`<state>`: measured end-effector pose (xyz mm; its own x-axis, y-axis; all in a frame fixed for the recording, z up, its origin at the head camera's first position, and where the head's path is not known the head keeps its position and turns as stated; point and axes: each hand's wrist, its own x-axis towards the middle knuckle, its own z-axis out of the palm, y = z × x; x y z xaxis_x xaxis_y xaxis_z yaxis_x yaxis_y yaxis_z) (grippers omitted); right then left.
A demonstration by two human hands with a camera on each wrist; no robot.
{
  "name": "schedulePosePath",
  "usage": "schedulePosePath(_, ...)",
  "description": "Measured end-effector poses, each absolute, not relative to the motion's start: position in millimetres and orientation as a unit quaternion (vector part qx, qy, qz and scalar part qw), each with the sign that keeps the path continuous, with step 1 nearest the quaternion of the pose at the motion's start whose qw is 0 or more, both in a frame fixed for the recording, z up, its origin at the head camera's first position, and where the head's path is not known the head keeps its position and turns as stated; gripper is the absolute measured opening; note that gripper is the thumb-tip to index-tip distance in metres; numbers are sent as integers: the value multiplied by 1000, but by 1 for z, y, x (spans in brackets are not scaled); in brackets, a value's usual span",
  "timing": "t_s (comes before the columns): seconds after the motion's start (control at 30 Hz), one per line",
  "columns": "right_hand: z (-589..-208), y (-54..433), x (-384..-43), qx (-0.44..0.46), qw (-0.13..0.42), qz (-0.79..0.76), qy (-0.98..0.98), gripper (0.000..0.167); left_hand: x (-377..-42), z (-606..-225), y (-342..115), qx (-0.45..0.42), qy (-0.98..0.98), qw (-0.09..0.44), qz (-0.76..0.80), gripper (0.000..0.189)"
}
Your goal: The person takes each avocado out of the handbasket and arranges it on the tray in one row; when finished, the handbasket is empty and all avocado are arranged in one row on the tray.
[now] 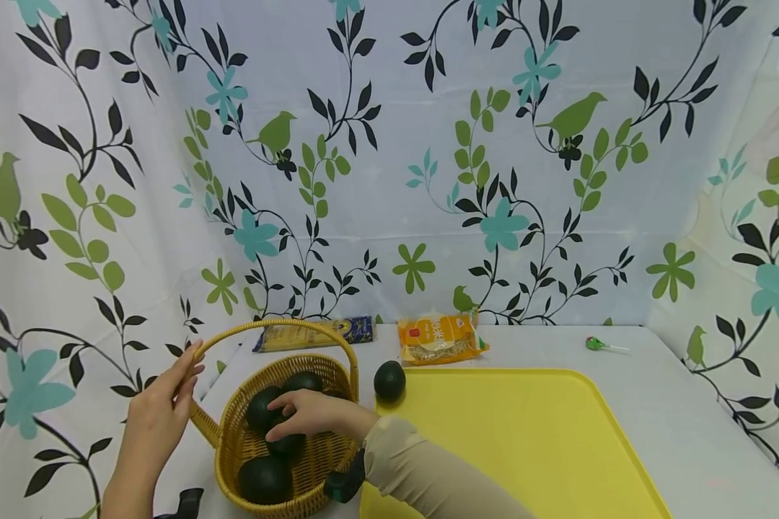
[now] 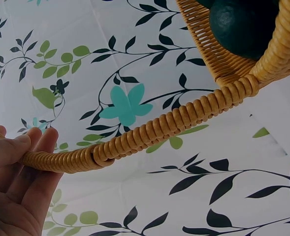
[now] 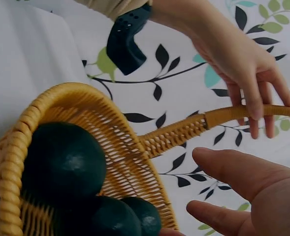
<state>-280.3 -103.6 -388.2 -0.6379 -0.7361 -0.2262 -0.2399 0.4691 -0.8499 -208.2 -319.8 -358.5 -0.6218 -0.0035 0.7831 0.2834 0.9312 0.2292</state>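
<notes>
A yellow woven basket [image 1: 223,432] holds several dark green, avocado-like fruits [image 1: 265,480] and is tipped toward the viewer. With thumb and fingers, my left hand [image 1: 159,407] holds its arched handle [image 2: 174,120] on the left side. Over the basket's mouth reaches my right hand [image 1: 321,412], its fingertips close above the fruits in the middle. In the right wrist view, that right hand [image 3: 263,191] shows spread fingers with nothing between them. Outside the basket, another dark green fruit [image 1: 389,381] lies at the back left corner of the yellow tray [image 1: 519,440].
Behind the basket lies a long pack of what looks like dry noodles [image 1: 318,333]. An orange food bag [image 1: 440,337] is beyond the tray's back edge. A green-wrapped lollipop [image 1: 597,344] rests at the back right. Patterned curtain [image 1: 389,180] surrounds the white table [image 1: 707,432].
</notes>
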Motion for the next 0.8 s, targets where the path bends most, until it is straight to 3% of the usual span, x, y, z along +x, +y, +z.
schedulePosePath(0.23,-395,-112,-279,-309,322,-378,811,46,-209,-357,-319,-76,-883,432,-169,72)
schedulePosePath(0.8,-396,-109,-278,-267,314,-391,823,42,-209,-358,-320,-76,-886,424,-173,71)
